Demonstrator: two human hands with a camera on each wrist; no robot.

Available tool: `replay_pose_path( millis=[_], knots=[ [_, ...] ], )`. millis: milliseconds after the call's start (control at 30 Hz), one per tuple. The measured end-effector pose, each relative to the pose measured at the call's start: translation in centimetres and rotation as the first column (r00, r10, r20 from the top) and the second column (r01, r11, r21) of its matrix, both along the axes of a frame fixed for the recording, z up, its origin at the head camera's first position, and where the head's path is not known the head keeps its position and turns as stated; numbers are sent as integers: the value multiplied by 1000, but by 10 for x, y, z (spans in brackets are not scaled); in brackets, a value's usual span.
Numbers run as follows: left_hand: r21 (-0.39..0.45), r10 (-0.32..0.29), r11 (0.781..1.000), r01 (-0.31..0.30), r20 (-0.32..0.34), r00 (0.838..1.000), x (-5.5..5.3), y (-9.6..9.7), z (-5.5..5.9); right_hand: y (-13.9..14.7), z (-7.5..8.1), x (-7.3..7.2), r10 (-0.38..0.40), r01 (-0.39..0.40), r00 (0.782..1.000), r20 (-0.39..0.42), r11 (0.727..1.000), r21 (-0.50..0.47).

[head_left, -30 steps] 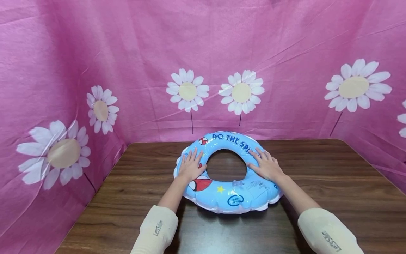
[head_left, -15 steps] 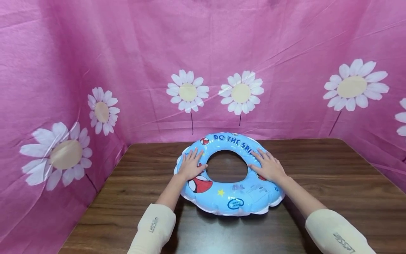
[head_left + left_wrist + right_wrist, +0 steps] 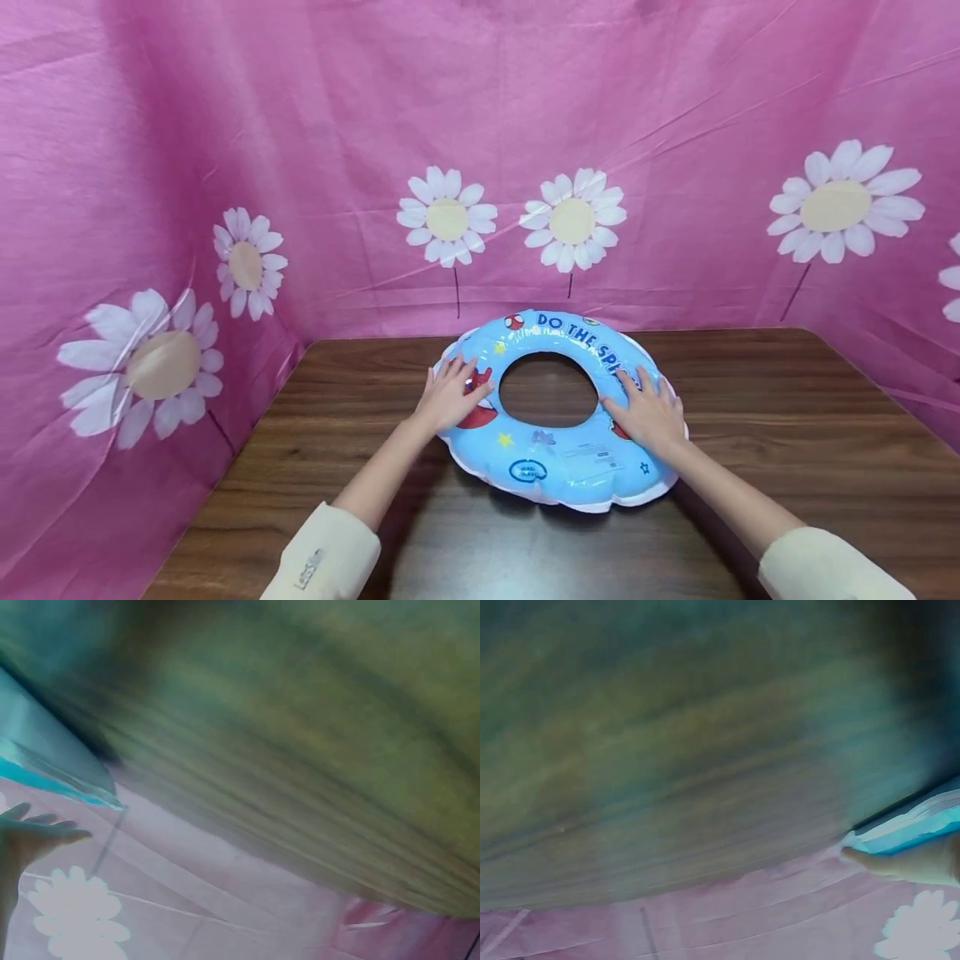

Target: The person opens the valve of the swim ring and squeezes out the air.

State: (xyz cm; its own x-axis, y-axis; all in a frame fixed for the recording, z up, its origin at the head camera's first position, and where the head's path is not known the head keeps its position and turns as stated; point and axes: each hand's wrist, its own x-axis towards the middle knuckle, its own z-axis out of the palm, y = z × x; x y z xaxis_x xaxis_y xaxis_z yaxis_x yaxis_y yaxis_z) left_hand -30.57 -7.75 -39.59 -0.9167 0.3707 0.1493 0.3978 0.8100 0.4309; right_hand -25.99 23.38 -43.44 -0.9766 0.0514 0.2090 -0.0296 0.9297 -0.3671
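Note:
A blue inflatable swim ring (image 3: 555, 454) with a whitish scalloped edge, cartoon prints and the words "DO THE SPI…" lies near the middle of the table in the head view. On its left side rests my left hand (image 3: 452, 398), palm down, fingers spread and pointing away from me. My right hand (image 3: 648, 418) lies the same way across the right side, partly covering the lettering. The left wrist view catches the fingers (image 3: 49, 832) beside the underside of the ring (image 3: 52, 746). In the right wrist view, part of my hand (image 3: 919, 862) touches the ring's edge (image 3: 915, 827).
The brown wood-grain table (image 3: 795, 433) carries the ring and ends at a back edge just behind it. Pink cloth (image 3: 675, 100) printed with large white daisies (image 3: 572, 221) hangs behind and on both sides. Cream sleeves (image 3: 330, 550) cover my forearms.
The ring has turned clockwise and shifted slightly right: its lettering moved right, while the near oval print and star moved left. My right hand moved a little right; both hands stay on the ring.

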Motion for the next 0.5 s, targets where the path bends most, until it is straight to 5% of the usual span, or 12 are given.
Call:
replay_pose_path(
  millis=[133, 300, 400, 500],
  knots=[
    [-8, 55, 998, -54, 98, 994, 12, 5, -7, -14, 7, 19, -23, 28, 998, 61, 996, -81],
    [-96, 62, 994, -53, 91, 994, 16, -1, -18, -24, 27, 42, 6, 19, 982, 186, 991, -133],
    [-121, 10, 993, -1, 73, 997, 16, -8, -22, -19, 38, 50, 8, -9, 994, 110, 1000, 9],
    [-116, -59, 991, 68, 83, 995, 15, -13, -22, -9, 43, 45, 36, -25, 997, -64, 987, 158]
  ],
)
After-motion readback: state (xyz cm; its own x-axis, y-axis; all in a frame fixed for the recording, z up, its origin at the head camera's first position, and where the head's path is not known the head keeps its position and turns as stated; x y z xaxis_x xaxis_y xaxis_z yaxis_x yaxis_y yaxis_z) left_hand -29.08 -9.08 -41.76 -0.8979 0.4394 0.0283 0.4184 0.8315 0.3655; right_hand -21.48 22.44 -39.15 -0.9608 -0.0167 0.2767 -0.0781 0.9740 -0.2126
